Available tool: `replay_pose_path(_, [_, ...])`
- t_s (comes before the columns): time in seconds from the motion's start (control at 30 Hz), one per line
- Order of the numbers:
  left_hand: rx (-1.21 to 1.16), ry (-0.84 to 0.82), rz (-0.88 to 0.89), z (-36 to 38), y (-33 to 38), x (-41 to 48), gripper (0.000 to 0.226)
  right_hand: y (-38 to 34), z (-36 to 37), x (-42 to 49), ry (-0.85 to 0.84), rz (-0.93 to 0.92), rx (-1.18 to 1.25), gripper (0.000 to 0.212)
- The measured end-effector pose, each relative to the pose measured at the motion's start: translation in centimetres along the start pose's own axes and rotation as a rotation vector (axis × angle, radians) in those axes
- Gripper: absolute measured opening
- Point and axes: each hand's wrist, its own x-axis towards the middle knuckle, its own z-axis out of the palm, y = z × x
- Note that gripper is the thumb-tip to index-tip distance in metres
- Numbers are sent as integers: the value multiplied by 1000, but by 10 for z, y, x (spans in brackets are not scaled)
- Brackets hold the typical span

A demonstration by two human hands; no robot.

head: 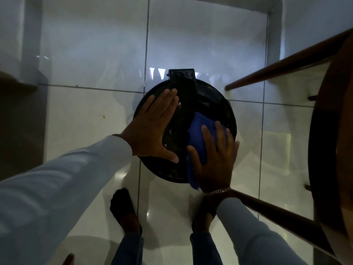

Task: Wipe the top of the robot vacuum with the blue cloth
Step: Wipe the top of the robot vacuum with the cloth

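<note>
A round black robot vacuum sits on the white tiled floor, with a black raised block at its far edge. My left hand lies flat on the vacuum's left half, fingers together and pointing away, holding nothing. My right hand presses the blue cloth onto the vacuum's right near part, fingers spread over it. The cloth bunches under my palm and hangs past the vacuum's near rim.
A wooden stool or table with slanted brown legs stands close on the right, one leg reaching toward the vacuum. My two feet in dark socks stand just below the vacuum. A dark piece of furniture is at the left.
</note>
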Motion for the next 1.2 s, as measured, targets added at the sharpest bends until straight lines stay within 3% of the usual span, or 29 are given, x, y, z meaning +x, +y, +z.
replay_pose_path(0.1, [3, 22, -1, 4, -1, -1, 141, -13, -4, 14, 74, 228, 164, 59])
replay_pose_path(0.17, [10, 41, 7, 6, -2, -1, 138, -37, 3, 33, 129, 279, 163, 59])
replay_pose_path(0.33, [-17, 55, 24, 2, -1, -2, 132, -54, 6, 21, -14, 80, 56, 57])
replay_pose_path(0.53, [-146, 45, -91, -17, 20, -17, 129, -43, -35, 10, -351, 16, 75, 62])
replay_pose_path(0.63, [-349, 161, -203, -18, 49, -39, 107, -31, -60, 48, -266, 69, 59, 53])
replay_pose_path(0.73, [-563, 321, -271, -11, 95, -44, 95, -20, -68, 95, -197, 49, 260, 43])
replay_pose_path(0.87, [-300, 334, -235, 19, 122, -14, 91, -5, -40, 120, -319, -99, 345, 41])
replay_pose_path(1.0, [25, 294, -145, 54, 99, -9, 78, 12, -14, 120, -242, -166, 339, 44])
replay_pose_path(1.2, [67, 461, -93, 77, 85, -31, 63, 23, 2, 117, -146, -266, 249, 47])
